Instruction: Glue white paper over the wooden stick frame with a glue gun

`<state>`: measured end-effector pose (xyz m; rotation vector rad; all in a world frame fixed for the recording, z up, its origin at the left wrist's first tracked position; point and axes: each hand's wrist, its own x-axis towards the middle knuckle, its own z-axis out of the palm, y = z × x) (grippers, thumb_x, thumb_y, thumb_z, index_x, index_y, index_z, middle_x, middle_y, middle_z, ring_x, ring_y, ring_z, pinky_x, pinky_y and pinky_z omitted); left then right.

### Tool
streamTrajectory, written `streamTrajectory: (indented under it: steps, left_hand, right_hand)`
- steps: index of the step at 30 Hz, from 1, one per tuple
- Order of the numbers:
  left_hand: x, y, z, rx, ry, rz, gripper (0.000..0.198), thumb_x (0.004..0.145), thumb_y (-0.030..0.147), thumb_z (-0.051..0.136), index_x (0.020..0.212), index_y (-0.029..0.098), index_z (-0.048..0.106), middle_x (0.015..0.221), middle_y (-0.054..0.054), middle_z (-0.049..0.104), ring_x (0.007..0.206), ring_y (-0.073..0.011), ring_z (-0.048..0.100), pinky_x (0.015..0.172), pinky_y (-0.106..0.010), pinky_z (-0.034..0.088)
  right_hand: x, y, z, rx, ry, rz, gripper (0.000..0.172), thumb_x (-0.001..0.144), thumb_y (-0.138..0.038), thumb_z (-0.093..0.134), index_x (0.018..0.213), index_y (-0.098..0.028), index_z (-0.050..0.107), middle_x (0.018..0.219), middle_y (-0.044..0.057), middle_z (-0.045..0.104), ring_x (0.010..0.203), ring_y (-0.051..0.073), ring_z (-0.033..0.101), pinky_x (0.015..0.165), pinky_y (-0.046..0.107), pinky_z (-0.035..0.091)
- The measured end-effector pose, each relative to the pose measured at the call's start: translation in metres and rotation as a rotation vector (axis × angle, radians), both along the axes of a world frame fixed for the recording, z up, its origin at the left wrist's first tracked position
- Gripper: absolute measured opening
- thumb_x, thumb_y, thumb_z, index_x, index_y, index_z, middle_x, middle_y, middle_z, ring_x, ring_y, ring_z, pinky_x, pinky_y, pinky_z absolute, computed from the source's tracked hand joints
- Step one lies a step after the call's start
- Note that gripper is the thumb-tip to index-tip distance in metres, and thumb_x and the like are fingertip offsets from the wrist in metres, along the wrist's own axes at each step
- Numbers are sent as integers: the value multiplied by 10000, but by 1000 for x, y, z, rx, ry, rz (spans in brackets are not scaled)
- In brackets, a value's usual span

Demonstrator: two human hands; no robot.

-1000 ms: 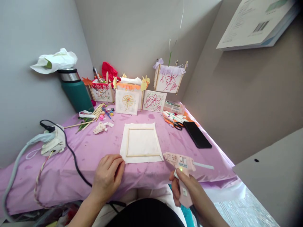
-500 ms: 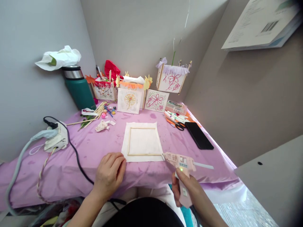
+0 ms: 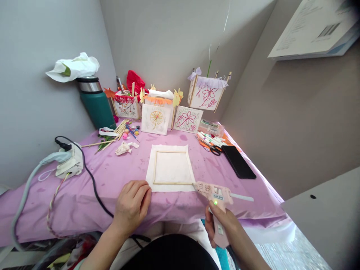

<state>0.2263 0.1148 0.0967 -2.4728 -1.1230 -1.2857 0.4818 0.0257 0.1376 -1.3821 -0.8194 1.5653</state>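
A square of white cloth (image 3: 171, 148) lies flat on the table, with thin wooden sticks (image 3: 171, 183) forming a square frame on it. At the cloth's near left corner, my left hand (image 3: 132, 200) rests with its fingers curled together, their tips and thumb against the corner. My right hand (image 3: 222, 225) is wrapped round the handle of a pink glue gun (image 3: 209, 190). The gun's nozzle meets the near right corner of the stick frame. A pale glue stick (image 3: 242, 197) juts from the gun's rear, and a green light glows on its body.
Stitched flower panels and boxes (image 3: 156, 118) stand along the wall, near a green bottle (image 3: 97, 107). To the right lie scissors (image 3: 215, 150), markers (image 3: 209, 138) and a black phone (image 3: 238, 162). At left are a power strip (image 3: 71, 161), cords and loose sticks (image 3: 120, 129).
The view has shifted slightly, so the table and wall things sit a little further right. Both hands and the glue gun stay at the same corners of the cloth and frame.
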Motion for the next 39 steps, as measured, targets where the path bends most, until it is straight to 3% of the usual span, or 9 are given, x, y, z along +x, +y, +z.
streamTrajectory:
  steps: [39]
  left_hand:
    - [2,-3,-1,-53,-25,35,94,852,84,540,903,153,578,908,-83,614,849,-214,526,767,-394,456]
  right_hand:
    - [-41,24,-2,-8,-132,242,588,740,-744,510,578,-180,472,423,-7,517,349,105,484,384,211,290]
